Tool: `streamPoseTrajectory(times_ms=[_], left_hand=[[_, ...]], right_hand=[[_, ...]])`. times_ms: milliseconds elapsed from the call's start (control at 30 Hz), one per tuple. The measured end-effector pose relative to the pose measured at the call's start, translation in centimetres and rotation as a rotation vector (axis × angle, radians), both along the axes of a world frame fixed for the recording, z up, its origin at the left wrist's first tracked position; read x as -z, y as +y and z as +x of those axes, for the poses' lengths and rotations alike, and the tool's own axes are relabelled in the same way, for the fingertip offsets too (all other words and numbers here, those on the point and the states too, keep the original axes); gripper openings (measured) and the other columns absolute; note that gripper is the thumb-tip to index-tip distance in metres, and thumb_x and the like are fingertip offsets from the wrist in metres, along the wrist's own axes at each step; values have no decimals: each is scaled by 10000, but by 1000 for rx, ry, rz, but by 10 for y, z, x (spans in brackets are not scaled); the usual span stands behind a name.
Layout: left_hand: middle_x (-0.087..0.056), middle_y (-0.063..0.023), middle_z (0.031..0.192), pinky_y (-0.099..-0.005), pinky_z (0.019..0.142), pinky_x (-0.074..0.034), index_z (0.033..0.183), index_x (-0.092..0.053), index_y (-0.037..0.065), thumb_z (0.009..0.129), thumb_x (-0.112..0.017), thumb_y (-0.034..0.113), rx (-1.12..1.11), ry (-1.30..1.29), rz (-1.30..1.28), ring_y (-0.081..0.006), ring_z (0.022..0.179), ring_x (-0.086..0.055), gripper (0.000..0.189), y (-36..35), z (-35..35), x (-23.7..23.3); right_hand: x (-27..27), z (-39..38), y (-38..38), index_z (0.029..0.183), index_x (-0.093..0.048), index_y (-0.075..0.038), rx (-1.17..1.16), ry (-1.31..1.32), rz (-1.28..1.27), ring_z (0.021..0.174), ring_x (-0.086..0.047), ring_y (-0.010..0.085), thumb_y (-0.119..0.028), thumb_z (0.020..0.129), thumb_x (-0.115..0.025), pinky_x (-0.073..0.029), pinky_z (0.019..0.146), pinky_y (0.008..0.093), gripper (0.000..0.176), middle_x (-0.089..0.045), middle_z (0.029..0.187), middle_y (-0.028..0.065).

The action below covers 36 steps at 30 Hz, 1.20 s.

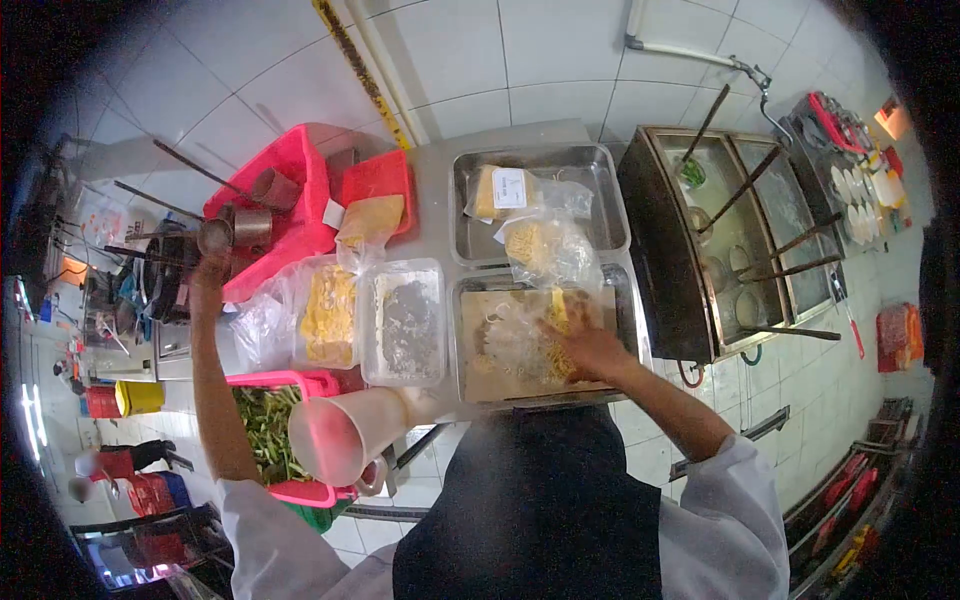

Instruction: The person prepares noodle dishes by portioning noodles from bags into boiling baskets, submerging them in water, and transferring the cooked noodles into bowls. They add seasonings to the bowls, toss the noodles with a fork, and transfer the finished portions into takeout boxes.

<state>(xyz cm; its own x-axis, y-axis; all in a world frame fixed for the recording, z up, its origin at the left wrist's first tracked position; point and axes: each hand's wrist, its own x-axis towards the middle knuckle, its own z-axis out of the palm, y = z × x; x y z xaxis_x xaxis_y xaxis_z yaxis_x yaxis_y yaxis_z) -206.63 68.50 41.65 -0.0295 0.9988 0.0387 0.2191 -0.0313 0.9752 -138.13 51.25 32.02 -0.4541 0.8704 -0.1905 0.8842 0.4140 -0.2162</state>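
My left hand (208, 268) is stretched out to the far left, where its fingers close around a metal noodle strainer (213, 238). Another strainer (252, 228) sits right beside it, at the pink basket's edge. My right hand (585, 350) lies over yellow noodles (557, 362) in the near metal tray (465, 390), fingers apart and touching them. Brown lining covers that tray's bottom, with noodle bits and pale dust on it. Above the hand, a clear plastic bag of noodles (540, 245) overlaps both trays.
A far metal tray (465, 165) holds a labelled noodle pack (500, 190). To the right stands a boiler (650, 240) with several long-handled strainers. Left are a pink basket (305, 165), a clear tub (405, 375), bagged yellow sheets (330, 312), a pitcher (345, 430) and greens (268, 435).
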Motion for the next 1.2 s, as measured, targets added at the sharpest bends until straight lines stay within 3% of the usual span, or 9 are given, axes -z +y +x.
streamPoseTrajectory(times_ms=[200, 267, 367, 567, 767, 867, 900, 1000, 1200], left_hand=[[-647, -111, 1077, -360, 905, -467, 1133, -605, 22, 901, -547, 183, -324, 1287, 733, -261, 992, -597, 289, 25, -61, -102], [-647, -87, 1100, -346, 938, -460, 1118, -618, 31, 881, -562, 139, -250, 375, 541, -230, 1032, -590, 266, 20, -35, -139], [-629, -66, 1021, -304, 844, -472, 1126, -585, 31, 925, -566, 189, -270, 1180, 834, -135, 970, -569, 257, -31, 44, -205], [-633, -97, 961, -351, 982, -431, 1034, -663, 42, 916, -517, 217, -284, 682, 795, -198, 1058, -581, 256, -140, 78, -306], [-628, -74, 1043, -319, 864, -486, 1135, -581, 45, 848, -626, 141, -502, 1436, 866, -182, 968, -600, 306, -128, 145, -236], [-631, -122, 1008, -360, 824, -507, 1003, -583, -7, 794, -673, 89, 745, -354, 23, -250, 954, -616, 247, -116, 329, -191], [-641, -112, 956, -368, 820, -505, 877, -597, -8, 789, -667, 65, 807, -462, -284, -275, 928, -620, 134, -125, 365, -207], [-656, -212, 963, -551, 943, -448, 902, -602, 69, 849, -653, 246, 1265, -26, 240, -390, 987, -634, 192, -108, 405, -175], [-607, -176, 1027, -590, 899, -435, 910, -566, 15, 859, -612, 124, 1456, -52, 157, -394, 1014, -584, 129, -96, 442, -171]], right_hand=[[65, -2, -18, 1257, -541, -185, -69, 19, -135, 981, -631, 355, -193, 876, -521, -560, 714, 478, 382, -599, 1162, 204], [86, 12, -15, 1159, -593, -160, -66, 155, -72, 863, -647, 337, -207, 868, -539, -558, 685, 454, 300, -628, 1064, 192], [57, 25, -1, 1068, -657, -114, 47, 429, -138, 837, -652, 289, -222, 798, -646, -528, 739, 374, 291, -660, 1012, 151], [-33, 49, 15, 1054, -672, -38, 497, 879, -479, 838, -614, 166, -107, 723, -730, -485, 779, 272, 343, -686, 956, 104], [-179, 35, 31, 1057, -668, -30, 262, 906, -520, 878, -616, 132, -35, 679, -734, -486, 783, 248, 384, -685, 1000, 74], [-212, 10, 42, 1035, -674, -50, -94, 797, -324, 906, -650, 194, -68, 687, -725, -500, 809, 289, 352, -682, 1025, 106], [-217, 0, 41, 1020, -677, -60, -251, 701, -222, 923, -662, 234, -96, 697, -720, -505, 828, 312, 328, -678, 1039, 126], [-179, -15, 35, 1006, -659, -25, -388, 509, 64, 880, -640, 348, -205, 723, -691, -511, 804, 427, 337, -662, 914, 184], [-226, -18, -7, 975, -629, -43, 45, 408, -257, 887, -613, 372, -212, 737, -608, -494, 805, 444, 293, -633, 931, 213]])
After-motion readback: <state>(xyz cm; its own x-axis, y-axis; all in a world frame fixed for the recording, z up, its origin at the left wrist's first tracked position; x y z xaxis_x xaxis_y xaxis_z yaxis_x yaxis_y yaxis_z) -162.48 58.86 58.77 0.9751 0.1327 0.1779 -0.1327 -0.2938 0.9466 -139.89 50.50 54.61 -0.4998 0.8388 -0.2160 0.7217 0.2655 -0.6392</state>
